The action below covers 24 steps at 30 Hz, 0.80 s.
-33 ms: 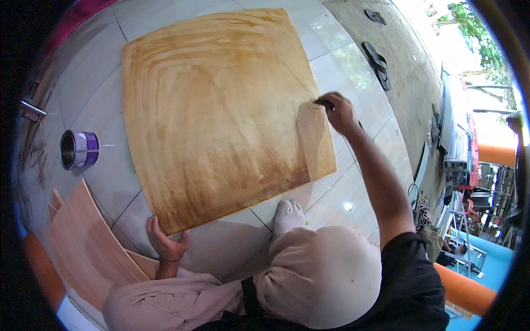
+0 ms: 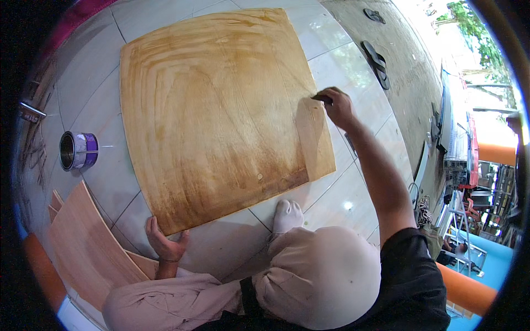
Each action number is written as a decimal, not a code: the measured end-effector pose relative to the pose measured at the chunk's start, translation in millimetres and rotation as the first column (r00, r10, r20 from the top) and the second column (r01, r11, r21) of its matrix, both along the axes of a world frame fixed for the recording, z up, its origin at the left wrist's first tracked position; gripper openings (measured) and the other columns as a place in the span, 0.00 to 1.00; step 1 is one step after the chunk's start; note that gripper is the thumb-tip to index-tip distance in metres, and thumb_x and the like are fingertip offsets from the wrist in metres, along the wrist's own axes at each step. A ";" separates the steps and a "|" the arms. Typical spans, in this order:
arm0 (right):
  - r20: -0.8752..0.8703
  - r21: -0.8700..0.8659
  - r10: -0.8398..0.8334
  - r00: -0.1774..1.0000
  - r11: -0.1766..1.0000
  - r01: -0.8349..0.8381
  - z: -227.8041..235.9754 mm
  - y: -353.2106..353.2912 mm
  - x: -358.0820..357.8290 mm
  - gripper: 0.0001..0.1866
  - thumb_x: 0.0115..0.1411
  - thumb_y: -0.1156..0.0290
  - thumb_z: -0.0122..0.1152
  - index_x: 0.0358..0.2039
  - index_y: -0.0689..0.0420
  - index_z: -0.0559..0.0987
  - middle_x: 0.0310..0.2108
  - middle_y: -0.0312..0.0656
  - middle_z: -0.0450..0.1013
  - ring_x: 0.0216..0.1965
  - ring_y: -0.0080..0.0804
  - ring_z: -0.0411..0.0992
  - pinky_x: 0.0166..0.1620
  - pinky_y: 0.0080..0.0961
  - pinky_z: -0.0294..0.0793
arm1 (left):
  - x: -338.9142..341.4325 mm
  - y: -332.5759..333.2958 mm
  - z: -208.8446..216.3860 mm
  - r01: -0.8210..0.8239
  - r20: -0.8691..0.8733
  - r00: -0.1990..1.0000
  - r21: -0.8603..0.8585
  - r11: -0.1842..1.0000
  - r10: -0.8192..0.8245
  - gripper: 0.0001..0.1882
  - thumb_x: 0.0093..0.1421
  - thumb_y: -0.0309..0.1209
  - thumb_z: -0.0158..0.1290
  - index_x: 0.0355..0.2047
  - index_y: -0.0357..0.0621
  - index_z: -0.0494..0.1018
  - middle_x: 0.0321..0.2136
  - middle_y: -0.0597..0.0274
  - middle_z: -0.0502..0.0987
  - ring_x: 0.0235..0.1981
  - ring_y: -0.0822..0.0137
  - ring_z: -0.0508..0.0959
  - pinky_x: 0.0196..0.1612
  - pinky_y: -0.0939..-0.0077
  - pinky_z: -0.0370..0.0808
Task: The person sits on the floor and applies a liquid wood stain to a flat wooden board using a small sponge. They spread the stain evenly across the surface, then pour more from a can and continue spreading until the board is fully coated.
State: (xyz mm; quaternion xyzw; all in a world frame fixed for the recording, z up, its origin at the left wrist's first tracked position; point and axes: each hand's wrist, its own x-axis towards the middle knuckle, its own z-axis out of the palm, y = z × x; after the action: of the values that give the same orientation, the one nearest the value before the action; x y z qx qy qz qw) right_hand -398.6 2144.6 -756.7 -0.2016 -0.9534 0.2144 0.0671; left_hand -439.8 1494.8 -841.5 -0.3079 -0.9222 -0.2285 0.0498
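Note:
A large wooden board (image 2: 221,121) lies flat on the tiles, stained brown in uneven streaks. A paler strip (image 2: 313,140) runs along its right side near the closer corner. My left hand (image 2: 165,243) grips the board's near left corner, fingers along the left edge and thumb at the near edge. At the right edge, my right hand (image 2: 338,107) is closed on a small dark flat piece (image 2: 321,99), whose tip touches the board at the far end of the pale strip. Most of that piece is hidden by my fingers.
An open can (image 2: 80,150) with a purple and white label stands left of the board. Several unstained wood panels (image 2: 88,237) lean near my left knee. My foot (image 2: 288,215) rests close to the near edge. Black flip-flops (image 2: 376,65) lie on the ground beyond the tiles.
My right hand has shifted slightly left and away from me along the board's right edge, still closed on the dark piece. My left hand keeps its place at the corner.

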 end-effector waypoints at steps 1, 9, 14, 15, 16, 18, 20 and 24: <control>0.063 -0.001 0.014 0.998 1.000 -0.014 -4.1 7.2 -3.2 0.13 0.58 0.81 0.58 0.41 0.57 0.86 0.46 0.48 0.81 0.47 0.49 0.80 0.52 0.39 0.80 | 0.5 0.9 0.5 -0.002 0.009 1.000 0.009 1.000 0.002 0.56 0.56 0.63 0.63 0.67 0.31 0.55 0.59 0.34 0.64 0.61 0.36 0.67 0.62 0.40 0.66; 0.153 0.094 0.087 0.984 0.990 -0.102 2.5 -37.5 57.3 0.16 0.57 0.80 0.58 0.45 0.55 0.84 0.47 0.47 0.79 0.48 0.52 0.77 0.53 0.44 0.77 | 1.1 2.1 3.3 -0.012 0.011 1.000 -0.023 1.000 0.012 0.56 0.57 0.65 0.61 0.67 0.30 0.55 0.60 0.33 0.64 0.60 0.35 0.67 0.61 0.39 0.66; 0.210 -0.036 0.085 0.974 0.996 -0.079 19.8 -67.9 123.3 0.19 0.51 0.85 0.59 0.43 0.55 0.85 0.44 0.46 0.79 0.48 0.49 0.78 0.52 0.41 0.79 | 0.1 1.6 3.7 -0.010 0.049 0.999 -0.019 1.000 0.011 0.56 0.57 0.65 0.61 0.67 0.30 0.55 0.60 0.33 0.64 0.61 0.35 0.67 0.62 0.39 0.65; 0.227 -0.095 0.094 0.969 0.993 -0.074 22.8 -65.9 122.6 0.20 0.51 0.86 0.59 0.43 0.55 0.85 0.44 0.46 0.79 0.48 0.49 0.79 0.52 0.41 0.79 | -0.2 1.5 3.9 -0.003 0.048 0.999 -0.013 1.000 0.004 0.56 0.57 0.65 0.61 0.67 0.30 0.55 0.60 0.33 0.64 0.61 0.35 0.66 0.62 0.39 0.65; 0.265 -0.150 0.090 0.960 0.987 -0.051 25.6 -62.9 117.9 0.20 0.50 0.86 0.59 0.43 0.55 0.86 0.44 0.46 0.80 0.48 0.49 0.79 0.52 0.41 0.79 | -0.2 1.5 4.0 -0.005 0.053 0.999 -0.008 1.000 0.005 0.56 0.57 0.65 0.61 0.67 0.30 0.55 0.60 0.33 0.64 0.61 0.35 0.66 0.62 0.39 0.65; 0.197 -0.095 0.043 0.980 0.995 -0.024 26.4 -45.2 90.1 0.18 0.54 0.83 0.59 0.44 0.55 0.86 0.45 0.47 0.80 0.49 0.49 0.79 0.53 0.40 0.79 | 0.8 1.0 4.4 -0.001 0.059 0.998 0.005 1.000 0.001 0.56 0.57 0.64 0.61 0.67 0.30 0.55 0.60 0.33 0.64 0.61 0.34 0.66 0.63 0.39 0.64; 0.082 -0.010 0.030 0.996 1.000 -0.029 18.7 -24.9 49.5 0.15 0.58 0.80 0.58 0.44 0.54 0.86 0.46 0.47 0.80 0.49 0.50 0.79 0.53 0.40 0.79 | 1.4 0.7 3.9 0.000 0.047 0.999 -0.014 1.000 0.000 0.56 0.57 0.64 0.62 0.67 0.30 0.55 0.59 0.33 0.64 0.61 0.34 0.66 0.63 0.39 0.64; 0.059 0.071 0.084 0.995 0.994 -0.088 3.5 -2.3 12.8 0.14 0.60 0.77 0.58 0.44 0.53 0.86 0.47 0.46 0.79 0.49 0.50 0.78 0.52 0.42 0.79 | 0.7 -0.1 1.9 0.014 0.020 1.000 -0.005 1.000 -0.014 0.56 0.57 0.65 0.61 0.67 0.29 0.55 0.60 0.33 0.64 0.61 0.34 0.66 0.63 0.39 0.64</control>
State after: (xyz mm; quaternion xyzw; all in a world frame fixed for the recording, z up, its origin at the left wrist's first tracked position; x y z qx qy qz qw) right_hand -385.8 2142.3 -753.2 -0.1634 -0.9699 0.1763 0.0386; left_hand -439.1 1494.8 -839.7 -0.3121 -0.9211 -0.2297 0.0384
